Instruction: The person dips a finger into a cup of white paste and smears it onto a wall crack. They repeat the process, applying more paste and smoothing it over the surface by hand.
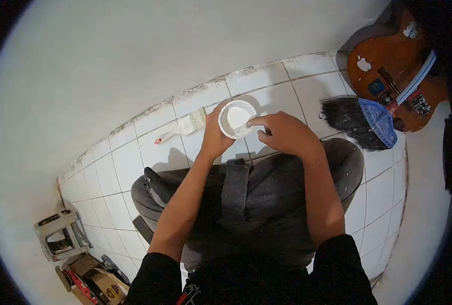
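My left hand [216, 133] is wrapped round the side of a small white tub [222, 121], holding it up above my lap. Thick white stuff that looks like paint [235, 118] lies inside, with some smeared on the wall. From the other side my right hand [285, 133] reaches over the rim, its index finger stretched to the white stuff and its thumb apart below. I see nothing held in it. To the left of the tub, a paintbrush [189, 125] with white-coated bristles and a red-tipped handle rests on the tiles.
White floor tiles [156, 147] meet a pale wall [160, 56] along a flaking edge. At right are a broom head [362, 122] with black bristles and a brown guitar [368, 53]. A worn frame [58, 235] and a cardboard box [106, 287] stand lower left.
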A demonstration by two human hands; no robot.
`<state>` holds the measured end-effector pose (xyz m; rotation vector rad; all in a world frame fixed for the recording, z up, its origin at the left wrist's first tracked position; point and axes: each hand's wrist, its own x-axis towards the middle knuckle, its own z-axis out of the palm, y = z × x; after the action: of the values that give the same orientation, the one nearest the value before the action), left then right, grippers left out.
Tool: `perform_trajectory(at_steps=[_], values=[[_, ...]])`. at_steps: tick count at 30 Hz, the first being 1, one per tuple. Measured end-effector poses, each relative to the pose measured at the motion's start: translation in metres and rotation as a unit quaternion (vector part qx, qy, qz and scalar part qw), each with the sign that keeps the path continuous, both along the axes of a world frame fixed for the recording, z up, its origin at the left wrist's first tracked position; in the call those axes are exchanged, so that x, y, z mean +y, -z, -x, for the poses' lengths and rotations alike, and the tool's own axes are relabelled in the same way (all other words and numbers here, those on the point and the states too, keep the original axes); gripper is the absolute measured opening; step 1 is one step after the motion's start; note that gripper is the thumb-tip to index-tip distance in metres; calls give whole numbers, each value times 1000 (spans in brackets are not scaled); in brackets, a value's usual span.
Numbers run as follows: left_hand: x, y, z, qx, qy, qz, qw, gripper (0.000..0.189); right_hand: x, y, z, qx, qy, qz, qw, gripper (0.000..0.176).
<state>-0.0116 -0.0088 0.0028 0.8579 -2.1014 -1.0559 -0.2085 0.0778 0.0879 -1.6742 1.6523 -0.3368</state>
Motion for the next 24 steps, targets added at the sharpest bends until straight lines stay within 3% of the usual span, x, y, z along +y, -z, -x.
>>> perform_trajectory(at_steps=[2,6,8,11,16,24], values=[[-1,0,-2,-61,-3,8,998,79,0,1,1,4,1,2,1000,31],[-2,5,-2,-62,-5,23,998,76,1,3,-2,23,-32,-1,999,34],[2,1,2,24,-56,3,998,61,5,5,-7,35,-45,-4,998,37],[3,-5,4,29,-65,-2,997,57,11,10,-14,41,-28,82,995,46],[1,3,0,24,-82,-27,996,52,7,2,-17,68,-15,43,997,51],[2,-5,2,15,-96,-34,995,54,9,20,-20,40,-34,76,996,60]])
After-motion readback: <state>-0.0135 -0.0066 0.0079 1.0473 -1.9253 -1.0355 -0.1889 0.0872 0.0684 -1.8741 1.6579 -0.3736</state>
